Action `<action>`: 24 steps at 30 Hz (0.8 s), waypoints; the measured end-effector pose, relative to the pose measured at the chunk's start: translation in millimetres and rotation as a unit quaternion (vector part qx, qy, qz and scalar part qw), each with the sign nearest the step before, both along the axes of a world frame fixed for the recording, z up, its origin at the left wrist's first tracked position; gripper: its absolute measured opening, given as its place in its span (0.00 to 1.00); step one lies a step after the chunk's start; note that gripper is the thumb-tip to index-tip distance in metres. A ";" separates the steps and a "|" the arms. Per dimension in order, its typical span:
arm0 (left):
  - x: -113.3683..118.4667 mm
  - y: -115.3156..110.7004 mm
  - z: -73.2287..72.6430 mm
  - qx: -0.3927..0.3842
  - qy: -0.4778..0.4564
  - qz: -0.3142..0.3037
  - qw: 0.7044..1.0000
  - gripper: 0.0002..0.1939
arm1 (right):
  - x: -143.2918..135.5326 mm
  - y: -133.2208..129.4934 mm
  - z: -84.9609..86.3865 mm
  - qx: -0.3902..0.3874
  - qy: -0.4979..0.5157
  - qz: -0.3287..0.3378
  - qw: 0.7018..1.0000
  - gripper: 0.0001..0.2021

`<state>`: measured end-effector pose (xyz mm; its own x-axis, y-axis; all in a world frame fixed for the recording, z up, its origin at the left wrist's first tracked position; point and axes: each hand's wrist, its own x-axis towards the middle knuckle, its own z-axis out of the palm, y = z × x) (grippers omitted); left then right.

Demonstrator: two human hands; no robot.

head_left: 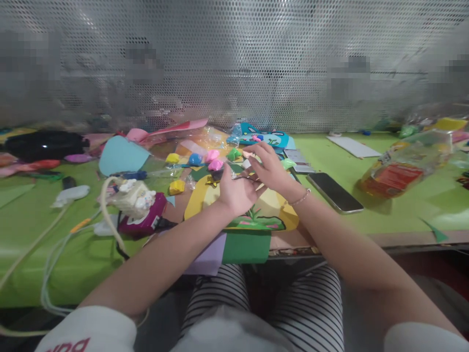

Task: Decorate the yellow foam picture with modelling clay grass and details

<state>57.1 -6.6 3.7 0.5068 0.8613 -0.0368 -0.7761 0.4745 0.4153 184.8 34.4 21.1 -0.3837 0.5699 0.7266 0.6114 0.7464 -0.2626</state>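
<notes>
My left hand [238, 192] is turned palm up over a yellow paper picture [201, 198], its fingers spread beneath my right hand. Palm down, my right hand [266, 166] reaches across it with bent, spread fingers. A thin dark line shows between the two hands; whether they hold something small is hard to make out. Just beyond them lie wrapped lumps of soft clay: pink [215, 165], blue [195, 159], green [233, 154] and yellow [177, 187]. Green grass shapes [256, 221] decorate the picture's lower part.
A black phone [335, 192] and a tilted plastic bottle [406, 164] are on the right. To the left, a purple box [144, 215] stands among white cables [54, 259]. Behind lie a blue paper picture [264, 136] and clear wrappers. A perforated metal panel [234, 63] rises at the back.
</notes>
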 end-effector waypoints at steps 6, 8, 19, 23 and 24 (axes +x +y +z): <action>8.1 -8.4 5.2 0.011 -0.015 -0.026 1.000 0.40 | -23.3 -21.6 -0.9 -0.011 -0.042 -0.131 0.990 0.18; 9.3 -9.6 5.2 0.018 -0.025 -0.026 0.999 0.40 | -27.2 -23.9 -0.5 -0.020 -0.034 -0.159 0.986 0.19; 7.7 -4.2 -2.8 0.007 -0.003 -0.002 1.000 0.38 | -19.2 -12.6 -3.9 -0.072 0.024 -0.180 0.981 0.21; 9.1 -7.1 0.5 0.023 -0.019 -0.019 0.999 0.38 | -21.4 -15.6 -3.5 -0.070 0.008 -0.182 0.981 0.21; 9.0 -7.6 1.6 0.026 -0.025 -0.023 0.999 0.38 | -22.2 -17.0 -3.6 -0.070 0.002 -0.184 0.980 0.21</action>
<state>66.1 -14.2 5.4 0.5461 0.8371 0.0333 -0.7740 0.4890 0.4022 162.5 17.4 17.5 -0.1307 0.7629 0.6332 0.8311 0.4325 -0.3496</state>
